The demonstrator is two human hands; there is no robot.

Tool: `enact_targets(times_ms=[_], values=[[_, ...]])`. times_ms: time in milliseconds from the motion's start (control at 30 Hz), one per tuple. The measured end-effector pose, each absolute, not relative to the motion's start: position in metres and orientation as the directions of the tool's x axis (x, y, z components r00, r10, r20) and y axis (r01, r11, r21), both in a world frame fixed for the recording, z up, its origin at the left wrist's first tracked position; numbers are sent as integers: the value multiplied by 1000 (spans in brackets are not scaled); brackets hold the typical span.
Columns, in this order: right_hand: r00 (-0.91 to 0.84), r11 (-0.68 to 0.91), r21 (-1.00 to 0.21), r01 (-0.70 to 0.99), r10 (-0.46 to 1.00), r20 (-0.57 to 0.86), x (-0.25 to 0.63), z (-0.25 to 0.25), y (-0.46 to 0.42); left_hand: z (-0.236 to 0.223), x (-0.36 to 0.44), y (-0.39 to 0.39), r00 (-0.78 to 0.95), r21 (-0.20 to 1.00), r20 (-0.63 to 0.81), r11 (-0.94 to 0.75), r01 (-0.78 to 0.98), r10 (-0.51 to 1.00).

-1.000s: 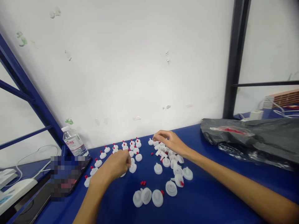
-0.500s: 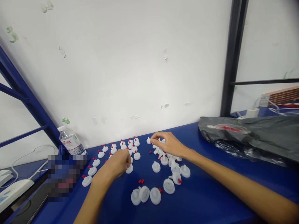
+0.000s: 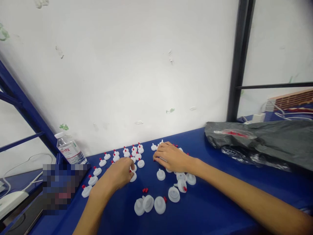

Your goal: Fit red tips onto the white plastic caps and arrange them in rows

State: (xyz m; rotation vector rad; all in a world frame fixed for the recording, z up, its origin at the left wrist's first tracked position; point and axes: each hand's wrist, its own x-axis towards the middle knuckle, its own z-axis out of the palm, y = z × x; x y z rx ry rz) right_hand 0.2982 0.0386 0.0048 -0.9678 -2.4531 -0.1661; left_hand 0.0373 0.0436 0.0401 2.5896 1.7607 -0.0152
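Observation:
My left hand (image 3: 119,174) is curled above the left part of the blue table, thumb and fingers together; anything inside it is hidden. Close to its fingertips stands a white funnel-shaped cap (image 3: 133,177). On the right, my right hand (image 3: 172,157) reaches down, thumb and index fingertips meeting at a small red tip cap (image 3: 154,160) on the tabletop. White spouted caps lie partly hidden under that hand. A single upright white cap (image 3: 160,174) without a red tip stands just in front of it.
Rows of white caps with red tips (image 3: 93,180) stand at the left and back. Loose white caps (image 3: 159,205) and small red pieces (image 3: 145,190) lie in front. A water bottle (image 3: 70,150) stands far left, a grey plastic bag (image 3: 259,140) at right. A wall closes the back.
My right hand has come down and nearer, from the white caps at the back to the small red tip cap. My left hand stays curled in about the same place. The view has shifted slightly.

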Motion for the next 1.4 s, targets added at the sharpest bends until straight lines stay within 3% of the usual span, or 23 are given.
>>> enact_targets(times_ms=[200, 467, 1200, 1400], values=[[-660, 745, -34, 666, 610, 438, 296, -7, 43, 58, 56, 35, 408, 20, 107, -413, 911, 906], [-720, 752, -33, 659, 642, 264, 293, -10, 44, 55, 76, 27, 592, 218, 100, -598, 771, 799], [-748, 778, 41, 627, 586, 313, 296, -3, 48, 50, 81, 31, 621, 273, 93, -620, 735, 778], [-664, 756, -26, 654, 591, 458, 306, 0, 49, 50, 86, 24, 622, 317, 53, -604, 731, 781]])
